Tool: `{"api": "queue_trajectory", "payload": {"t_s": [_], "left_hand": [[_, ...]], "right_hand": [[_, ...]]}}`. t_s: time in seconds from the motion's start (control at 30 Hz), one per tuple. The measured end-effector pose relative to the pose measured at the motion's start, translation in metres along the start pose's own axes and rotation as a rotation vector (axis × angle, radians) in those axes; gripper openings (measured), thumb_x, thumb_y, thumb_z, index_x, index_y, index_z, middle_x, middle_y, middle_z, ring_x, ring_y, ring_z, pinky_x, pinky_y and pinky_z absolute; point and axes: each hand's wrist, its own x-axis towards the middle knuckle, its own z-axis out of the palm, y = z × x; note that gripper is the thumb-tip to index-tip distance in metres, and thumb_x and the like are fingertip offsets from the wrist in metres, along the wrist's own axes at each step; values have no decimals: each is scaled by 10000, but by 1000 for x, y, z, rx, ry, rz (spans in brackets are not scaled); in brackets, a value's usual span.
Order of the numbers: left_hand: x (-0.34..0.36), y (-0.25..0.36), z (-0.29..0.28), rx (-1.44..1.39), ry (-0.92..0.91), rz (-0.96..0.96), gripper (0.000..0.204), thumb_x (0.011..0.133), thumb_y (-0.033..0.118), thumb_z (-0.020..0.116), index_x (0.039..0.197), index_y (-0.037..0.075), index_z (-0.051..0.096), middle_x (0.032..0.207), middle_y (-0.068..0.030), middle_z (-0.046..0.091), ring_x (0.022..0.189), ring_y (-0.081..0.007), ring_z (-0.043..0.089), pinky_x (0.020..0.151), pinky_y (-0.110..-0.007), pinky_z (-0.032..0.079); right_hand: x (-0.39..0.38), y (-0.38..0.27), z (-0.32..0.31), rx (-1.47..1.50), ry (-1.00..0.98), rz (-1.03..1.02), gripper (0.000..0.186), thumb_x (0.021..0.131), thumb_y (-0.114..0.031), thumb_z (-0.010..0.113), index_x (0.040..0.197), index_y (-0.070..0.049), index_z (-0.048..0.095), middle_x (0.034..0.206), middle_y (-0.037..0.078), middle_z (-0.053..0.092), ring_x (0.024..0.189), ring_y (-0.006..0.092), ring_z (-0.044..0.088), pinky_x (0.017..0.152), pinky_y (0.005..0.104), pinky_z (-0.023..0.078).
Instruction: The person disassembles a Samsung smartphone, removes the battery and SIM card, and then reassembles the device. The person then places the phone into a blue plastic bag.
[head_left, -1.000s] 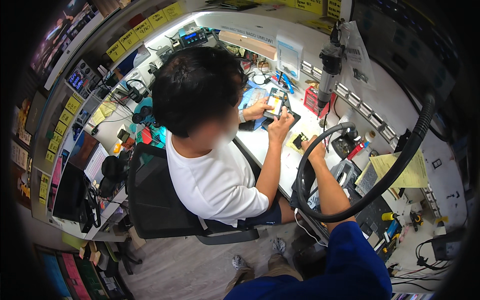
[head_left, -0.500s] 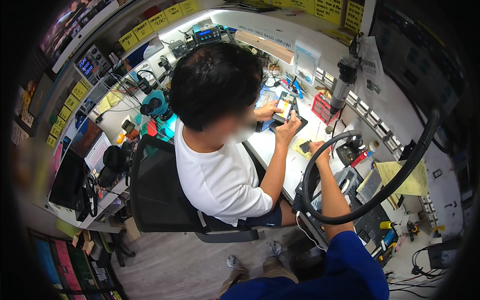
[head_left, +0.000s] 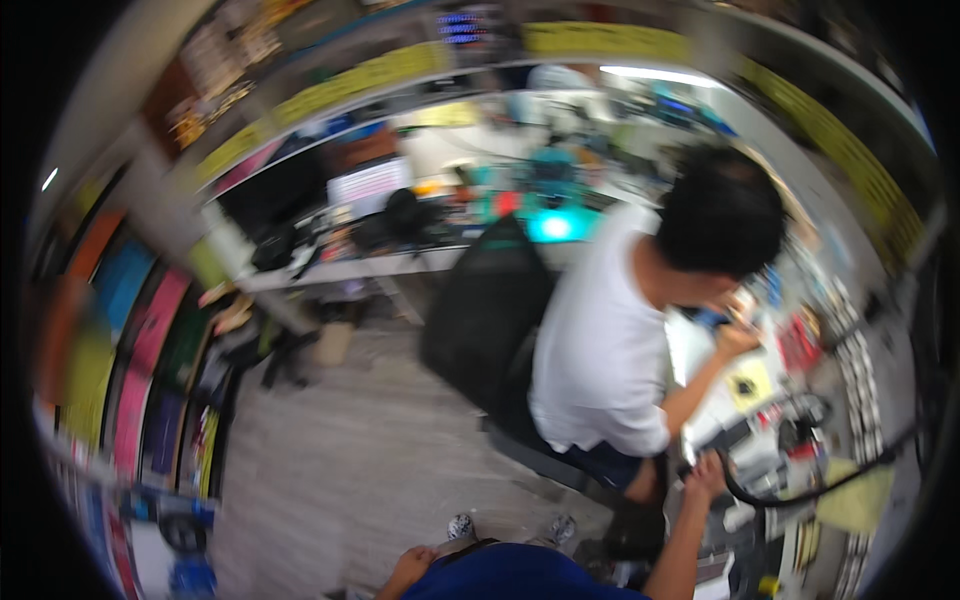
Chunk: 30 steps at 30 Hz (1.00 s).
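My right hand point(head_left: 707, 477) is drawn back to the near part of the bench, beside a black flexible hose point(head_left: 780, 497) and close to a small dark object at the bench edge. Its fingers are smeared by motion, so I cannot tell whether it holds anything. Low by my waist hangs my left hand point(head_left: 412, 562), with its fingers too blurred to read. On the bench, a small dark piece lies on a yellow paper point(head_left: 748, 385), away from both hands. A person in a white shirt point(head_left: 605, 345) sits ahead, hands raised over the bench and what they hold mostly hidden.
The person's black mesh chair point(head_left: 485, 315) stands between me and the left bench. That bench carries a laptop point(head_left: 370, 187) and a teal microscope point(head_left: 553, 172). A red rack point(head_left: 800, 340) stands at the right. Shelves with colourful boxes point(head_left: 150, 330) line the far left.
My view has swung left and blurred. My right hand has left the dark piece on the yellow paper and come back toward me. My left hand has come into sight at my waist.
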Motion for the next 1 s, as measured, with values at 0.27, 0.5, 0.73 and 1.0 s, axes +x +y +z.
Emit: {"api": "queue_trajectory", "payload": {"t_s": [0.27,0.5,0.73,1.0], "left_hand": [[35,-62,22,-258,-27,4,470,999,456,577,1143,26,706,1111,-208,717,1029,-338,690,891,-412,530],[-13,-50,-103,-409,614,447,404,1044,367,555,1274,45,633,1252,-156,626,1142,-336,604,956,-392,493],[-63,-133,-233,-89,590,506,318,1047,364,528,1151,95,662,1077,-163,680,997,-381,633,877,-468,496],[-115,-272,-272,-506,749,121,361,1076,386,481,1082,69,655,963,-220,690,906,-447,640,810,-503,501]], "right_hand": [[-130,100,-45,-1253,-483,238,307,1065,-413,408,1064,-145,557,728,65,483,555,209,437,475,335,339],[-341,269,38,-2133,-2504,-398,366,1059,-401,484,1213,-102,627,1040,148,643,877,289,626,761,412,473],[-597,391,90,-1655,-2800,191,407,1054,-377,532,1019,-33,746,1000,174,746,956,289,705,862,374,529],[-767,527,85,-1252,-3221,761,317,1042,-254,540,1015,-6,736,925,83,746,897,198,674,846,343,530]]}}
